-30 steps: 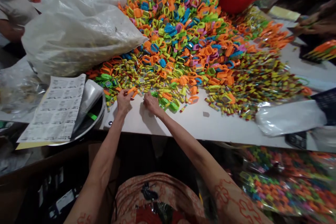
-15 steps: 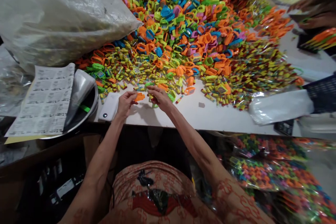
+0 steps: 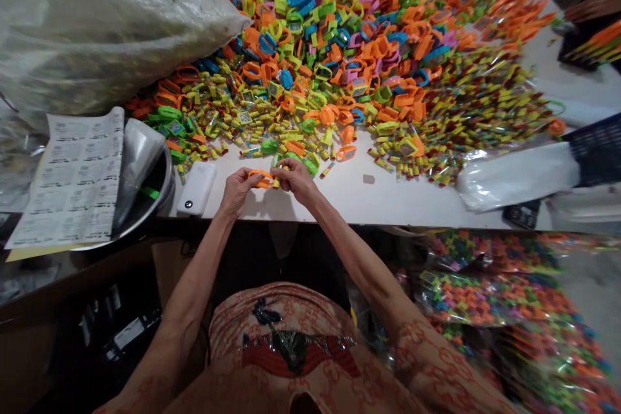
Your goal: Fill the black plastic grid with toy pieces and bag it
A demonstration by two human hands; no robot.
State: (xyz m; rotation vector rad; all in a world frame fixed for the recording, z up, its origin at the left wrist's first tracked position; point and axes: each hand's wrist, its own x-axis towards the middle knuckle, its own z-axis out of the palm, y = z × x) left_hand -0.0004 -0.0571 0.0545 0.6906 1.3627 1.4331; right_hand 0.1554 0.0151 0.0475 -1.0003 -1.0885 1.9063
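My left hand [image 3: 237, 193] pinches an orange plastic toy watch [image 3: 260, 174] by its left side, just above the white table. My right hand [image 3: 297, 182] is closed at the other end of the watch, on a small yellow wrapped tube [image 3: 275, 184] that touches or nearly touches the orange band. Its fingertips partly hide the tube. Green toy watches [image 3: 305, 164] lie just behind my right hand. Beyond both hands spreads a layer of small yellow tubes [image 3: 242, 118], backed by a tall heap of coloured toy watches [image 3: 330, 32].
A white power bank [image 3: 196, 189] lies left of my hands, beside a round basin [image 3: 167, 191] with printed sheets [image 3: 80, 174] over it. A large plastic sack [image 3: 121, 19] leans at the back left. Clear bags [image 3: 519, 178] lie right. Another person's hand [image 3: 594, 6] shows at far right.
My right hand has come to the orange watch with a yellow tube in its fingers. The watch has turned so its band loop shows. The whole view has shifted slightly.
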